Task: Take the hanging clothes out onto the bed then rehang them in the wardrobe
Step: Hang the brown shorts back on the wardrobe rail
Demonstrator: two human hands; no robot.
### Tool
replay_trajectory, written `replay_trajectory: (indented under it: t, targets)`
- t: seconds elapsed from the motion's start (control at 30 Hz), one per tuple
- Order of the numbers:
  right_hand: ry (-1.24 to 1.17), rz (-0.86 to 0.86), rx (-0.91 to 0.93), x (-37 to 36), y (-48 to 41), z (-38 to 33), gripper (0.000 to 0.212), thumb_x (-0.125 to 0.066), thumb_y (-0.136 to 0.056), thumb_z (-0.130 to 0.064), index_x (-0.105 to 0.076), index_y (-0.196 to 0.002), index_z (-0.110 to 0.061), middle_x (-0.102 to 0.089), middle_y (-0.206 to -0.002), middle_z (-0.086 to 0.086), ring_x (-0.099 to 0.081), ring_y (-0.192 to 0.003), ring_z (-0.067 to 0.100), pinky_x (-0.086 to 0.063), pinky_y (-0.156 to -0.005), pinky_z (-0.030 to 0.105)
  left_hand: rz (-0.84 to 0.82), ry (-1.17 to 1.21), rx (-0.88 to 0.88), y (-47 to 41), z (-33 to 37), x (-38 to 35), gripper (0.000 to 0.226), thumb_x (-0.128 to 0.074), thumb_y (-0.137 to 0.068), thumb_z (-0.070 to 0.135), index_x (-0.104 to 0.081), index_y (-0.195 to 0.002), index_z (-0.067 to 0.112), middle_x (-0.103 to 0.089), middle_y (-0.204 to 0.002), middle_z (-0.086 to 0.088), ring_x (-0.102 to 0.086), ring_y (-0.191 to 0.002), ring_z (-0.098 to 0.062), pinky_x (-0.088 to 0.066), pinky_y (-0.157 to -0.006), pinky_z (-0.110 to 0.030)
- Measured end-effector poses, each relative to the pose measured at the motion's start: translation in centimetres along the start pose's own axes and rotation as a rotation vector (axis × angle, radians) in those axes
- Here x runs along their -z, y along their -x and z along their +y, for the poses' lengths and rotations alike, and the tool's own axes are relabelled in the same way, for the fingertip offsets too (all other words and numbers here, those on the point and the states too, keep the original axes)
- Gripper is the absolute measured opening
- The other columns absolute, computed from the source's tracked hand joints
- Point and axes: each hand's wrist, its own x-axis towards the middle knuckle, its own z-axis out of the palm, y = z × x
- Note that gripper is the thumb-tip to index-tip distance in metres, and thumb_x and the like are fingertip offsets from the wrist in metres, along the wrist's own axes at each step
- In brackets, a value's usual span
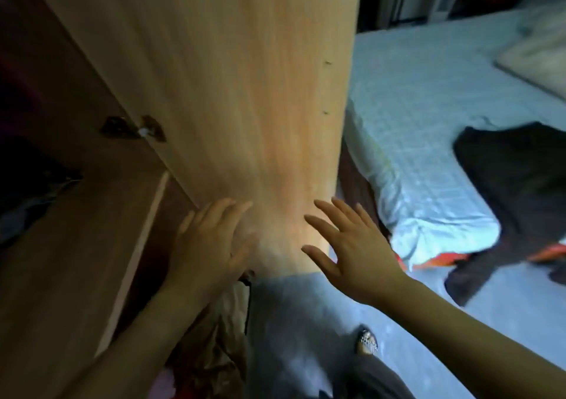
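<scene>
The light wooden wardrobe door (232,98) stands open in front of me, seen from its inner side. My left hand (208,239) and my right hand (352,254) are both raised near its lower part with fingers spread straight, holding nothing. Whether they touch the door I cannot tell. The wardrobe (61,208) interior at the left is dark, with blurred clothes (27,202) low inside. A dark garment (514,184) lies on the bed (413,123) at the right and hangs over its edge to the floor.
A pillow (539,58) lies at the bed's far right. Beige and red fabric (220,337) is bunched at the wardrobe's foot. My foot in a sandal (366,342) stands on the grey floor (444,322). An orange cloth (441,259) shows under the bed's corner.
</scene>
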Motion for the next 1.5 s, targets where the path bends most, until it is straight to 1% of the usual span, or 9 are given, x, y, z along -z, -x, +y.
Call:
replay_trajectory:
  t: [0.13,0.27,0.43,0.57,0.77,0.87,0.97,1.1,1.5]
  targets:
    - [-0.028,-0.034,-0.285,-0.7,8.3,5.8,0.056,-0.028,-0.092,-0.058,-0.059,-0.121,-0.021,-0.055,-0.132,0.006,-0.048,-0.125,0.033,-0.037,-0.101,0.054,-0.124,0.073,-0.172,-1.3,8.0,-5.3,0.058,-0.032,-0.087,0.057,-0.056,-0.126,0.022,-0.059,-0.121,-0.005,-0.054,-0.11,-0.029,-0.035,-0.093,-0.036]
    - [-0.014,-0.033,-0.487,0.0,14.6,12.0,0.062,-0.019,-0.093,-0.06,-0.06,-0.12,-0.02,-0.055,-0.131,0.007,-0.049,-0.124,0.033,-0.038,-0.1,0.053,-0.228,0.163,-0.332,-2.6,16.7,-10.1,0.057,-0.035,-0.085,0.055,-0.058,-0.122,0.018,-0.062,-0.118,-0.008,-0.057,-0.107,-0.03,-0.045,-0.089,-0.045]
    - [-0.038,0.063,-0.71,3.0,20.8,21.1,0.058,-0.023,-0.094,-0.057,-0.059,-0.12,-0.02,-0.056,-0.13,0.007,-0.05,-0.122,0.032,-0.038,-0.099,0.052,-0.291,0.156,-0.526,-6.0,28.7,-15.0,0.051,-0.04,-0.084,0.054,-0.06,-0.117,0.021,-0.063,-0.113,-0.006,-0.062,-0.097,-0.029,-0.05,-0.082,-0.043]
    - [-0.039,0.159,-0.894,6.5,26.3,29.2,0.056,-0.027,-0.092,-0.057,-0.059,-0.119,-0.02,-0.057,-0.127,0.005,-0.051,-0.121,0.034,-0.038,-0.099,0.054,-0.352,0.182,-0.655,-9.1,40.2,-19.3,0.05,-0.038,-0.086,0.055,-0.059,-0.117,0.022,-0.063,-0.114,-0.005,-0.06,-0.103,-0.031,-0.05,-0.083,-0.047]
    - [-0.018,0.182,-1.146,11.1,32.1,38.2,0.063,-0.022,-0.089,-0.062,-0.05,-0.131,-0.025,-0.043,-0.144,0.001,-0.035,-0.135,0.027,-0.025,-0.111,0.048,-0.411,0.235,-0.814,-12.5,56.3,-22.4,0.059,-0.03,-0.084,0.059,-0.06,-0.118,0.022,-0.063,-0.116,-0.003,-0.059,-0.105,-0.028,-0.048,-0.087,-0.046]
    - [-0.014,0.187,-1.187,12.7,32.9,42.6,0.068,-0.016,-0.088,-0.065,-0.047,-0.134,-0.026,-0.04,-0.146,-0.001,-0.03,-0.138,0.025,-0.024,-0.114,0.049,-0.445,0.216,-0.87,-14.6,61.5,-23.3,0.063,-0.022,-0.084,0.062,-0.056,-0.122,0.025,-0.06,-0.12,0.002,-0.056,-0.108,-0.023,-0.046,-0.089,-0.043]
    - [-0.02,0.194,-1.2,12.9,31.8,47.0,0.061,-0.021,-0.091,-0.063,-0.048,-0.133,-0.028,-0.042,-0.144,-0.003,-0.032,-0.137,0.022,-0.024,-0.114,0.045,-0.459,0.216,-0.885,-17.7,64.0,-25.0,0.066,-0.02,-0.083,0.063,-0.057,-0.122,0.025,-0.061,-0.119,0.001,-0.057,-0.107,-0.024,-0.046,-0.089,-0.043]
    - [-0.047,0.171,-1.139,13.4,27.2,54.4,0.059,-0.022,-0.091,-0.063,-0.049,-0.131,-0.03,-0.043,-0.143,-0.006,-0.034,-0.136,0.017,-0.026,-0.112,0.039,-0.453,0.2,-0.807,-24.5,65.7,-27.9,0.066,-0.019,-0.084,0.064,-0.056,-0.122,0.024,-0.061,-0.119,0.001,-0.057,-0.107,-0.021,-0.047,-0.089,-0.044]
    - [-0.109,0.087,-0.914,16.0,10.8,72.9,0.07,-0.019,-0.083,-0.064,-0.054,-0.13,-0.026,-0.046,-0.141,-0.004,-0.033,-0.136,0.018,-0.025,-0.112,0.042,-0.375,0.133,-0.539,-45.2,67.6,-32.0,0.073,-0.015,-0.083,0.067,-0.053,-0.127,0.023,-0.058,-0.124,0.001,-0.057,-0.106,-0.019,-0.047,-0.087,-0.04]
